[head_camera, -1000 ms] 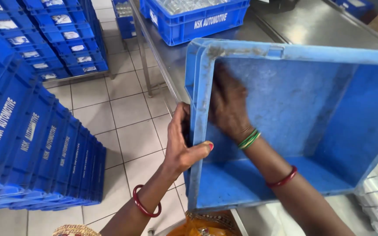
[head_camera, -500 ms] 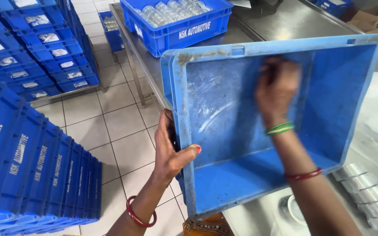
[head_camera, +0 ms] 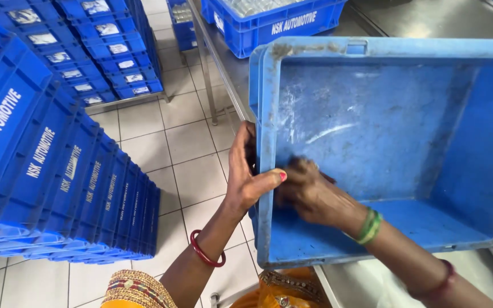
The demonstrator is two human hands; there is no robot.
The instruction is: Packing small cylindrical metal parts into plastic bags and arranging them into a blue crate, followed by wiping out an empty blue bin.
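While the big blue crate (head_camera: 389, 148) is standing tipped on its side on the steel table (head_camera: 429, 17), its open side is facing the person. The left hand (head_camera: 246, 177) is gripping the crate's left rim at about 9 o'clock, thumb hooked over the edge and fingers wrapping behind. The right hand (head_camera: 309, 191) is reaching inside, pressing low on the dusty bottom near 7 o'clock; it is blurry, so I cannot tell if it is holding anything. Stacks of blue crates (head_camera: 58, 165) are sitting on the tiled floor (head_camera: 189, 159) at 9 o'clock, and another filled crate (head_camera: 269, 23) is sitting at 12 o'clock.
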